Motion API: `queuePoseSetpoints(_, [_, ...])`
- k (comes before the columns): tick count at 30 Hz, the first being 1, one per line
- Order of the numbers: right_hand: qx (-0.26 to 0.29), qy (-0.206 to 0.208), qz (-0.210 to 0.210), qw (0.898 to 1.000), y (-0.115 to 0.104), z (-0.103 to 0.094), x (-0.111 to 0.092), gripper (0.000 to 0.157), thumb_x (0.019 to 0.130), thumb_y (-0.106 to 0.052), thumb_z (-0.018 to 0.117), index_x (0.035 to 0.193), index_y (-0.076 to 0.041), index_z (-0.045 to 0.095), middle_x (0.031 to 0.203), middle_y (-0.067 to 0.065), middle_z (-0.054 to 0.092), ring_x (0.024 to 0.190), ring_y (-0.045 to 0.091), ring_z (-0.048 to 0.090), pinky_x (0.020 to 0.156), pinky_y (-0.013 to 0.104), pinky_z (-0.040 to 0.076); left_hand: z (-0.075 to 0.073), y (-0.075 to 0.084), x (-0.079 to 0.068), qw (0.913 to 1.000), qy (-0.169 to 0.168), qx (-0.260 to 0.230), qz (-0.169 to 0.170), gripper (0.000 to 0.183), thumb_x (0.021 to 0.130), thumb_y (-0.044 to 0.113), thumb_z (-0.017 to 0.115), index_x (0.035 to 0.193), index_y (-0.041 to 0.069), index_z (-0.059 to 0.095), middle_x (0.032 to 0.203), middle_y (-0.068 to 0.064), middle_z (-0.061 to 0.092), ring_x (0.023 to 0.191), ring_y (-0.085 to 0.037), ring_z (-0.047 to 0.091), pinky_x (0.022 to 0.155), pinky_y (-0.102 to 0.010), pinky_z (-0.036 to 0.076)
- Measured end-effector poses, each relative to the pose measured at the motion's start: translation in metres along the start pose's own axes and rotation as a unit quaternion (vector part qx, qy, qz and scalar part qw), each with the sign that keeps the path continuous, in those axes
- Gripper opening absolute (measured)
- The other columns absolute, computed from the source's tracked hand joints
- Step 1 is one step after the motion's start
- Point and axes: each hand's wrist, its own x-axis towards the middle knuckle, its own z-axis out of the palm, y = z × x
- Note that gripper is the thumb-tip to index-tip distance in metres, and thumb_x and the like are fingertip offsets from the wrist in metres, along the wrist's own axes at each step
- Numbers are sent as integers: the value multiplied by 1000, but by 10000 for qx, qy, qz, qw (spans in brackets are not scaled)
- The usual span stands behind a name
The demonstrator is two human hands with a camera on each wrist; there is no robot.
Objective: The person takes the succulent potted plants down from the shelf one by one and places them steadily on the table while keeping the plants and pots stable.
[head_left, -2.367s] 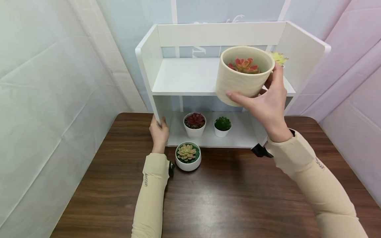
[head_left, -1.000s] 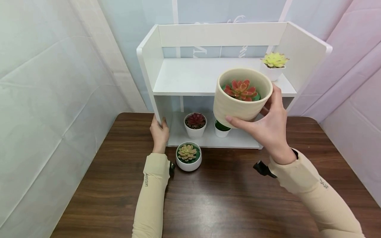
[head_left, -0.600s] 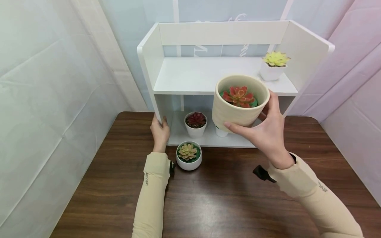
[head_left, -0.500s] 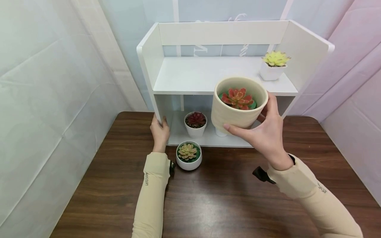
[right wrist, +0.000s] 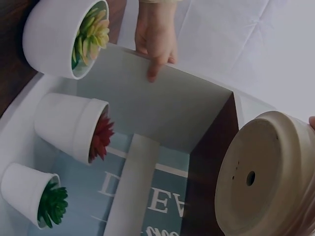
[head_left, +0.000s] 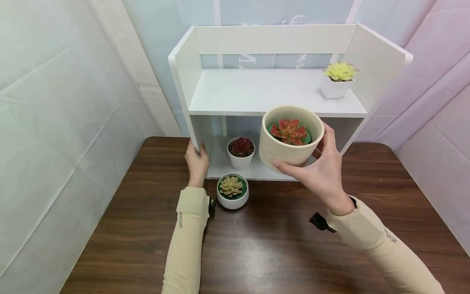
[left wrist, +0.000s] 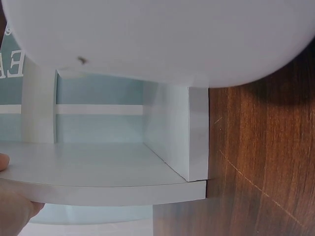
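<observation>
My right hand grips a large cream plant pot from its right side, thumb across the front. Inside the pot sits a red succulent. It is held in the air before the lower opening of a white two-tier shelf; the right wrist view shows its underside with a drain hole. With my left hand I hold the shelf's left side panel near the bottom, thumb inside. Just right of that wrist, a white bowl-shaped pot with a pale succulent stands on the table.
On the lower tier stand a white pot with a dark red succulent and a small white pot with a green plant, hidden in the head view. A yellow-green succulent in a white pot occupies the upper tier's right end. Brown wooden table beneath.
My right hand has lowered the cream pot from upper-tier height and brought it slightly left, uncovering the yellow-green succulent and covering the small green plant. My left hand keeps its place.
</observation>
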Motion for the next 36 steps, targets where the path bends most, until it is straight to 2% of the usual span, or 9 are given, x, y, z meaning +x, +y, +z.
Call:
queuePoseSetpoints(6, [6, -38, -37, 10000, 10, 2, -6, 108, 50, -4, 93, 142, -16, 37, 133, 0, 52, 114, 6, 51, 86, 14, 45, 0, -1, 1, 10000, 4, -11, -16, 37, 97, 1, 47, 134, -6, 48, 132, -28, 53, 124, -41, 51, 100, -55, 42])
queuePoseSetpoints(13, [50, -7, -107, 9999, -10, 2, -12, 101, 52, 5, 89, 138, -4, 38, 130, 11, 53, 111, 2, 51, 85, 12, 45, 1, -2, 2, 10000, 34, -24, 58, 37, 96, 0, 48, 133, -6, 49, 131, -28, 54, 124, -40, 51, 100, -55, 42])
queuePoseSetpoints(20, [-117, 2, -31, 9999, 24, 4, -17, 110, 47, -3, 94, 141, -10, 37, 131, 4, 54, 112, 1, 52, 84, 11, 45, 0, -2, 1, 10000, 4, 18, 8, 37, 97, 1, 48, 133, -3, 49, 132, -25, 55, 124, -39, 51, 101, -54, 42])
queuePoseSetpoints(23, [-155, -9, -41, 9999, 29, 5, -20, 112, 46, -4, 95, 141, -10, 37, 130, 3, 55, 111, 0, 52, 84, 10, 45, 0, -2, 1, 10000, 15, 16, 40, 37, 96, 0, 48, 133, -2, 49, 132, -25, 55, 124, -38, 51, 101, -53, 42])
queuePoseSetpoints(32, [-67, -82, -75, 9999, 10, 8, -29, 101, 49, 4, 90, 135, 5, 37, 126, 17, 55, 106, -6, 52, 84, 9, 44, 0, -2, 1, 10000, 17, 11, 52, 37, 97, 0, 48, 133, -2, 50, 132, -24, 56, 124, -38, 52, 101, -53, 42])
queuePoseSetpoints(36, [-114, -91, -82, 9999, 8, 9, -32, 100, 48, 5, 90, 133, 9, 37, 125, 20, 56, 105, -8, 51, 84, 8, 44, 0, -2, 1, 10000, 8, 20, 46, 37, 96, 0, 48, 133, -3, 49, 131, -25, 55, 124, -39, 52, 100, -54, 42])
